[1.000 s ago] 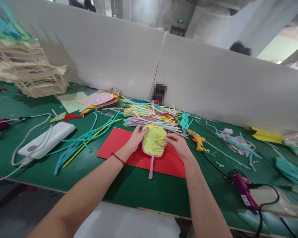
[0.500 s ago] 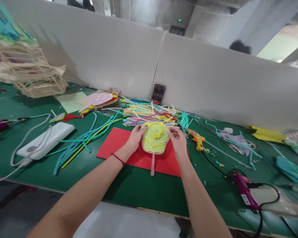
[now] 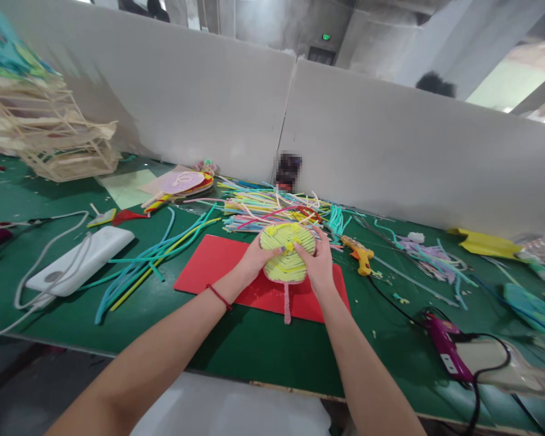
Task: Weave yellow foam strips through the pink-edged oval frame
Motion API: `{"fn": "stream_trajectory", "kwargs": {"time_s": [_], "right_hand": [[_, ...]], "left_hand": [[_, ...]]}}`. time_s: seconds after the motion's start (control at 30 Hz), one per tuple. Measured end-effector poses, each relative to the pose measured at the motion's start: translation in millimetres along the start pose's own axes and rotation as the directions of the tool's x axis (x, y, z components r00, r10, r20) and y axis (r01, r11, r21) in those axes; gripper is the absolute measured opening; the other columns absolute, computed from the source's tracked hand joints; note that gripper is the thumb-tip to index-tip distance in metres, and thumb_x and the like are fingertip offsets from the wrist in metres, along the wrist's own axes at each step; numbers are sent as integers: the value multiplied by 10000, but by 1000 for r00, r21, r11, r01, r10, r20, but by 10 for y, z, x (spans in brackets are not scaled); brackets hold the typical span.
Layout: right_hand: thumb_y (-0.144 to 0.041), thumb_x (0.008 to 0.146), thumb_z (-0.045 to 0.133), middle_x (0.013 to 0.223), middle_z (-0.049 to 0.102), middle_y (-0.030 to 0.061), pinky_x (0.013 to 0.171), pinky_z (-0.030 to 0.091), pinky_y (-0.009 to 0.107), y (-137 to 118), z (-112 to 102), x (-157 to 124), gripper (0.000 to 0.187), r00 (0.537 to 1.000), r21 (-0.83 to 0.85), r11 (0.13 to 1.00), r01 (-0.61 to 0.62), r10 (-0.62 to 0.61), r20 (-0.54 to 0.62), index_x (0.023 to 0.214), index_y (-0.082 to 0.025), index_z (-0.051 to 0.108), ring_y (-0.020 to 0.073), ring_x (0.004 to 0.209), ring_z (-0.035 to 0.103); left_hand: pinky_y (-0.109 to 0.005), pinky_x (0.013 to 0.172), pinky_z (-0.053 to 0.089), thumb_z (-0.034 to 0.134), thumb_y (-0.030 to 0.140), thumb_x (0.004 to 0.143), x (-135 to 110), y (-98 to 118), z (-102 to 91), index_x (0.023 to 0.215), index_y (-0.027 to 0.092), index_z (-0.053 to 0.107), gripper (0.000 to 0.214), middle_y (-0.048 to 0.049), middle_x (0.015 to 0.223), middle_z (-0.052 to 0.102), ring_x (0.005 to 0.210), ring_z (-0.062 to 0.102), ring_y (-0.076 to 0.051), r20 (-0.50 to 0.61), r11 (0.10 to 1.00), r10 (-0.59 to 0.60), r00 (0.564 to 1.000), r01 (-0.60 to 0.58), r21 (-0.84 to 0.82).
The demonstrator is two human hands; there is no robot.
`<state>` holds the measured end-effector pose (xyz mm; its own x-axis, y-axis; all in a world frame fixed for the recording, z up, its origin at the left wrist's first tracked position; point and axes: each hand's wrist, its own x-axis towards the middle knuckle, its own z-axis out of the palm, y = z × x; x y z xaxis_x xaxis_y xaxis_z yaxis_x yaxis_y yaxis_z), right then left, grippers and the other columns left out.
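Between my two hands is a yellow-green hand fan [image 3: 285, 266] with a pink rim and a pink handle that points toward me. Its face is covered in slanting strips, with a brighter yellow raised piece near the middle. My left hand [image 3: 258, 257] grips the left edge, thumb lying on the face. On the right edge, my right hand [image 3: 318, 257] is closed the same way, its thumb pressed near the raised piece. Beneath the fan lies a red board [image 3: 209, 266]. Fingers behind the fan are hidden.
Bundles of coloured pipe cleaners [image 3: 263, 209] lie behind the board. A yellow glue gun [image 3: 360, 255] sits to the right, its cord running to a purple power strip [image 3: 447, 351]. At left are loose blue stems [image 3: 157, 260] and a white power box [image 3: 82, 261].
Both thumbs have moved inward from the fan's edges onto its face. The fan has shifted slightly to the right, and its handle stands more upright.
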<state>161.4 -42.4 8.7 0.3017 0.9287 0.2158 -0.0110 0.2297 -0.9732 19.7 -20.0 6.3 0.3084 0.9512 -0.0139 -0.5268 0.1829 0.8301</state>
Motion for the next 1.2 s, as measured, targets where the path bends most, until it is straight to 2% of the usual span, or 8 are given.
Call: {"fn": "stream_trajectory", "kwargs": {"time_s": [0.1,0.3,0.53,0.67,0.8,0.9,1.03,1.2], "right_hand": [[-328,684,646,1118,612,90,793,515,362,10,-15,10,659,1000,-19,1000,-12,13,19,1277,-223,379,225,974,609],[-378,726,591,1123,633,93,789,515,368,84,-40,27,451,991,-9,996,-94,95,92,1132,-186,549,240,1002,599],[-358,648,669,1038,664,95,765,519,373,95,-73,43,483,993,2,993,-118,118,-22,1081,-171,561,231,892,635],[-385,665,656,1073,645,98,761,516,359,95,-73,50,494,994,-11,994,-111,110,-19,1101,-181,545,230,917,624],[-423,748,564,1109,613,101,781,495,338,91,-61,49,457,996,-114,993,4,-15,-93,1133,-185,500,209,960,600],[-428,796,493,995,622,94,782,470,338,69,-81,39,336,969,-283,955,90,-149,-194,1005,-169,539,193,897,589],[-423,792,501,885,576,76,781,435,346,-1,-121,10,254,932,-394,913,104,-228,-283,835,-179,560,199,860,534],[-403,809,490,807,533,49,720,423,316,-66,-111,-28,232,897,-569,794,215,-391,-207,764,-191,570,185,771,512]], "left_hand": [[-417,889,463,787,187,515,34,-32,-31,1071,172,525,616,-111,1139,616,1037,579,-266,-37,998,33,999,-30,59],[-408,887,464,784,185,515,51,-61,-51,1088,169,512,634,-113,1136,616,1042,576,-261,-48,988,75,996,-68,139],[-430,898,454,707,253,635,12,-9,-5,972,123,602,375,-124,1015,671,969,614,-270,-57,990,-123,991,118,-78],[-446,912,445,730,146,593,3,58,-23,922,99,631,347,-144,993,678,967,616,-287,8,982,-180,984,181,-63],[-451,917,445,724,118,596,3,58,-42,970,122,620,388,-128,1025,674,961,622,-276,13,985,-156,988,156,-68],[-443,913,453,706,129,622,5,40,-40,933,121,630,320,-128,1005,682,954,625,-275,-12,986,-143,990,142,-83],[-439,912,457,673,148,663,26,13,-59,932,114,640,273,-132,993,686,950,629,-272,-45,979,-169,985,163,-122],[-415,930,448,635,221,711,89,-49,-117,946,111,649,260,-132,1048,668,982,617,-265,-57,968,-195,979,183,-170]]}}
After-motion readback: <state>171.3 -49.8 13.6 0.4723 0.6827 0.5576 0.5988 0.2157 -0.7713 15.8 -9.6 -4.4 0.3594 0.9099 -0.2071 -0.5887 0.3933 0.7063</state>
